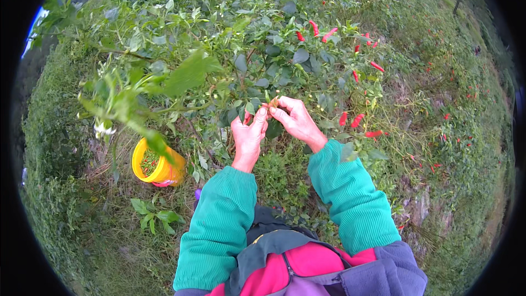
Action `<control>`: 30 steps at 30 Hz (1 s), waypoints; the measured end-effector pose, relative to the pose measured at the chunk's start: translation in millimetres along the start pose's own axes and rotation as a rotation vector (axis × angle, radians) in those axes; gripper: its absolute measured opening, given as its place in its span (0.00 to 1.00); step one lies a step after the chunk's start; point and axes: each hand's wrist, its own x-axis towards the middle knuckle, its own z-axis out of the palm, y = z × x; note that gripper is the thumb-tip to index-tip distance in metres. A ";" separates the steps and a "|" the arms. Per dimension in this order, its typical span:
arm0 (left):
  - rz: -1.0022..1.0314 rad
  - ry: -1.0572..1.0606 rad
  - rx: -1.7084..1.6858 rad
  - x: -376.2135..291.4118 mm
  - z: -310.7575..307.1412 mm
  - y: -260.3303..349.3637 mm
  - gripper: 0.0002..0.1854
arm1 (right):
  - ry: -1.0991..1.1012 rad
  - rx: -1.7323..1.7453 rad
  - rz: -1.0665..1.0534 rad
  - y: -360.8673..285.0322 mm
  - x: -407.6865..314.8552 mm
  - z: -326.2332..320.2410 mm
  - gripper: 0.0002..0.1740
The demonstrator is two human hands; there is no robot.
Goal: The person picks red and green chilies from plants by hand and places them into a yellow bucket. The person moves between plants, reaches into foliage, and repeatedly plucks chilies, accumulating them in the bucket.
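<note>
My left hand (250,137) and my right hand (298,121) meet low in the foliage of a chili pepper plant (283,61). Thumbs and fingertips of both pinch at a small pepper sprig (268,97), which has a green tip and pale stem ends. Exactly what lies between the fingers is too small to make out. Around them, dark leaves partly cover the left fingers. Red chili peppers (357,120) hang on the plant to the right of my right hand, and more red ones (314,28) stand higher up.
A yellow bucket (174,168) leans on the grass at the left, with red and green peppers inside. A leafy branch with a white flower (103,130) hangs close to the camera. Other pepper plants with red fruit (464,139) grow along the right side.
</note>
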 end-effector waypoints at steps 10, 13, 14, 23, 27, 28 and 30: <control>-0.121 -0.161 -0.569 5.8 -7.5 -17.3 0.07 | -0.012 0.514 -0.082 9.8 -1.1 2.1 0.09; -0.247 -0.240 -0.822 6.9 -11.9 -18.6 0.08 | 0.028 0.331 0.002 6.5 -2.7 -0.2 0.09; -0.266 -0.205 -0.750 6.1 -12.8 -17.0 0.09 | 0.001 0.300 0.035 4.3 -3.4 -0.2 0.09; -0.110 -0.156 -0.002 0.2 -5.9 13.8 0.14 | -0.152 -0.651 -0.221 -9.9 -7.0 -6.1 0.04; 0.002 -0.104 0.189 -4.7 -2.6 9.4 0.09 | -0.181 -0.779 -0.167 -12.6 -11.4 -7.9 0.07; 0.030 -0.102 0.214 -5.3 -1.9 6.5 0.09 | -0.181 -0.757 -0.194 -13.5 -12.2 -8.1 0.07; 0.038 -0.091 0.205 -5.9 -1.8 1.0 0.09 | -0.179 -0.712 -0.222 -15.2 -11.7 -8.8 0.06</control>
